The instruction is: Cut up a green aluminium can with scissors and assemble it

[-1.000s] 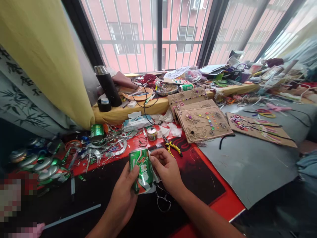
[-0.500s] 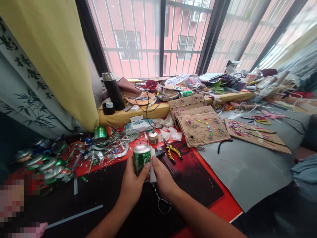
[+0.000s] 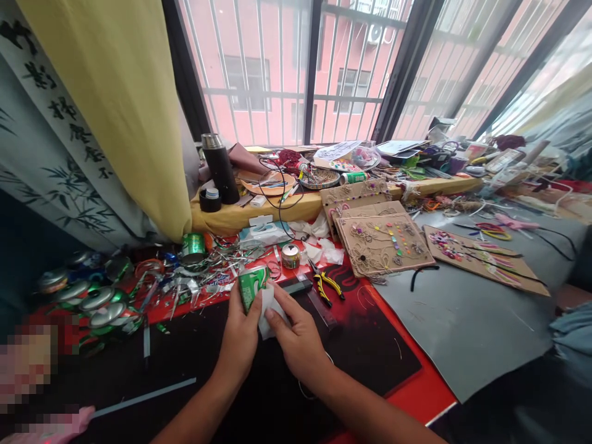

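My left hand (image 3: 240, 336) is wrapped round a green drink can (image 3: 252, 285), which is tilted above the black mat (image 3: 370, 345). A folded white tissue (image 3: 267, 311) lies against the can's right side. My right hand (image 3: 296, 330) pinches this tissue between thumb and fingers and presses it to the can. Below the right wrist shows part of a thin pale loop (image 3: 303, 390); what it belongs to I cannot make out. Just beyond the hands are a small cut-down can (image 3: 291, 256) and yellow-and-black pliers (image 3: 327, 285).
Cut can ends (image 3: 97, 299) and metal shreds (image 3: 185, 283) lie at the left. Behind stand a green can piece (image 3: 193, 246), a wipes pack (image 3: 271, 233) and a black thermos (image 3: 222, 172). Decorated cardboard (image 3: 377, 237) leans at right by a grey sheet (image 3: 467, 327). A strip (image 3: 148, 396) lies front left.
The can has tipped over from upright, its top turning out of sight. My right fingers have moved over it with the tissue. The view has shifted slightly.
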The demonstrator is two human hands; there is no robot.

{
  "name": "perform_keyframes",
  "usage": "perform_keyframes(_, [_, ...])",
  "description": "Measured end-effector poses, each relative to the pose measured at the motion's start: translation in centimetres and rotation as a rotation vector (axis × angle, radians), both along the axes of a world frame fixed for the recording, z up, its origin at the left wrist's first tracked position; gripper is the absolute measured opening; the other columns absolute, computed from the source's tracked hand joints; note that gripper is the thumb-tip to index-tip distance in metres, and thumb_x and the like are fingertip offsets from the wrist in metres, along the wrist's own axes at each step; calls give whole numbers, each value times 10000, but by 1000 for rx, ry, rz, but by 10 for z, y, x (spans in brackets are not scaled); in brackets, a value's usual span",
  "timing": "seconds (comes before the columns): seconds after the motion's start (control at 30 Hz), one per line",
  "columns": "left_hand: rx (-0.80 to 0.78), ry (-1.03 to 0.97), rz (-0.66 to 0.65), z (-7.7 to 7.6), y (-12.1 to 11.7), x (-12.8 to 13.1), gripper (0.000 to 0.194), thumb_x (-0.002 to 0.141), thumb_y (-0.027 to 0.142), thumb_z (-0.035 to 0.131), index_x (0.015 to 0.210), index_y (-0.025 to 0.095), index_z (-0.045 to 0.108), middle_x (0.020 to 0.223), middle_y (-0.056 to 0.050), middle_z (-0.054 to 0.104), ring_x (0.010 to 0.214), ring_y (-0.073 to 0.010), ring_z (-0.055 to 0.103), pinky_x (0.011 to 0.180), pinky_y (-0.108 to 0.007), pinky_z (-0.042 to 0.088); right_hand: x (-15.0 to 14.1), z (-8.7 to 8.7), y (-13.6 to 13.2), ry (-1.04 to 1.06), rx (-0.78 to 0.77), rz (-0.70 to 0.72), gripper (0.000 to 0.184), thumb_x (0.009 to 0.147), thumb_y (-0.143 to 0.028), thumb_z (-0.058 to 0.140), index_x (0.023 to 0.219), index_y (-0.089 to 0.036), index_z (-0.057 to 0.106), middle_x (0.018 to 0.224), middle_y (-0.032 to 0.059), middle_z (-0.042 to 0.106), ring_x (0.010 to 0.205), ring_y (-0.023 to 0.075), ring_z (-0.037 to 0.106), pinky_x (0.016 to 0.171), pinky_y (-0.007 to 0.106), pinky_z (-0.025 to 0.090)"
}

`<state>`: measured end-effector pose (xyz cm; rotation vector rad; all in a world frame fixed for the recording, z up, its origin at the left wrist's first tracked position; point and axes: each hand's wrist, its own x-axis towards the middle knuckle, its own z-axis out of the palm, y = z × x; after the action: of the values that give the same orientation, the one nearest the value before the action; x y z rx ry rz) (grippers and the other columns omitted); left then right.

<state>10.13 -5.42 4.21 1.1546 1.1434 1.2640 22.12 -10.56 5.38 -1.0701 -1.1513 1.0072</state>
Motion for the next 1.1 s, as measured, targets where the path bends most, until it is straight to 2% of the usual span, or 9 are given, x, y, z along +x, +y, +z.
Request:
perform_keyframes(0.13, [63,67,25,7,-9,0,776,964,683,654,1614,296,481,1693,-100,506,1587,-318,440,1295,-451,360,-4,2,2,70,0,5,617,1006,-493,732,1583,-324,593,1656,51,561,1531,307,527,1316,525,346])
perform_keyframes(0.3, [35,99,-1,10,-25,-1,874,955,769,589,1675,304,420,1785,-60,366,1655,-304,303,1317,-419,330,0,14,5,126,15,60,781,987,-612,721,1668,-329,464,1703,42,501,1565,297,483,1316,482,346])
perform_keyframes(0.47, [43,78,-3,6,-34,7,893,972,787,538,1696,287,384,1773,-75,388,1655,-287,304,1318,-410,326,-6,16,7,59,-12,-15,786,1040,-698,568,1693,-283,429,1741,70,439,1611,304,404,1341,481,282])
perform_keyframes(0.63, [-81,8,108,15,-14,5,767,958,752,599,1600,337,548,1711,-56,497,1566,-336,476,1287,-460,391,-22,9,-3,7,-6,-23,860,1039,-636,624,1748,-295,276,1795,64,326,1645,288,328,1351,475,254])
perform_keyframes(0.73, [-66,-1,54,11,-19,1,766,937,765,624,1570,335,582,1718,-53,487,1593,-332,434,1304,-458,361,-20,7,-5,13,-17,-2,838,1069,-631,570,1757,-284,239,1761,81,395,1601,293,410,1327,487,305])
perform_keyframes(0.87, [-33,93,34,-8,-49,2,778,956,749,610,1596,313,542,1726,-68,473,1653,-312,311,1361,-489,206,-8,12,2,7,-33,-30,817,1070,-693,509,1735,-259,319,1649,102,558,1490,319,546,1270,475,391])
perform_keyframes(0.9, [-36,96,22,-10,-54,2,773,971,732,601,1617,318,511,1738,-67,454,1657,-308,303,1357,-490,224,-7,13,4,1,-34,-32,812,1072,-704,490,1730,-253,336,1637,105,572,1489,321,547,1276,477,380])
perform_keyframes(1.0, [-58,68,4,-6,-49,2,763,978,724,595,1618,317,507,1741,-65,450,1645,-311,332,1332,-464,304,-11,12,5,-33,-24,-44,818,1075,-699,486,1738,-253,312,1697,106,496,1566,319,460,1316,482,313])
perform_keyframes(1.1, [-136,8,95,7,-30,0,703,989,722,579,1567,321,576,1686,-65,531,1587,-336,443,1310,-479,353,-21,6,-1,-77,13,-33,861,1073,-635,558,1763,-249,218,1784,106,344,1626,314,363,1332,470,288])
